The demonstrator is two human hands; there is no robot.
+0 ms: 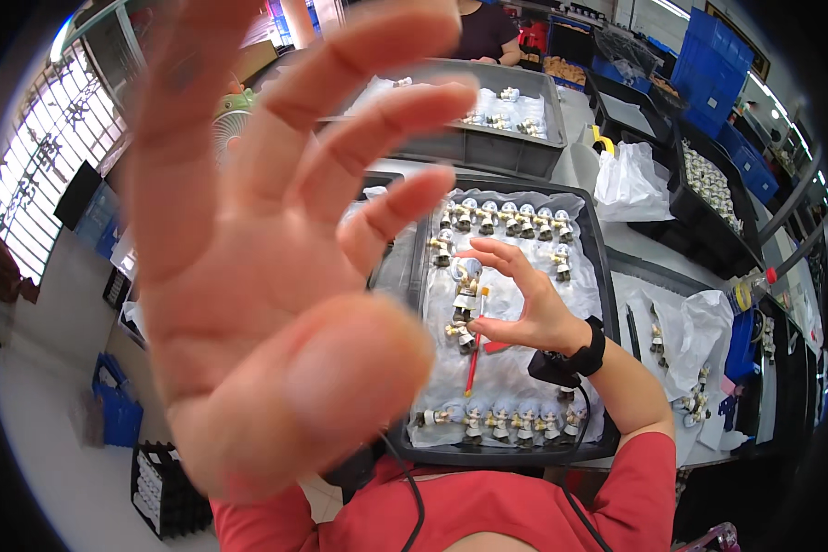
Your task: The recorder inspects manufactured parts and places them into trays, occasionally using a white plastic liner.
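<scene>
My left hand (248,267) is raised very close to the camera, palm in view and fingers spread, with nothing in it. It fills much of the left half and is blurred. Over the black tray (607,405), my right hand (538,313) is curved in a C. A small pale-haired figurine (466,287) spans its thumb and fingertips and looks larger than the others, as if raised. A thin red stick with yellow ends (474,363) lies beside it. Rows of similar figurines (515,221) rest on white sheeting in the tray, along its top and bottom.
Behind stands a grey bin (524,156) with more figurines. To the right are a white plastic bag (633,181), a black crate full of small parts (708,189), and loose figurines on sheeting (695,345). A person in dark clothing (481,32) is across the table.
</scene>
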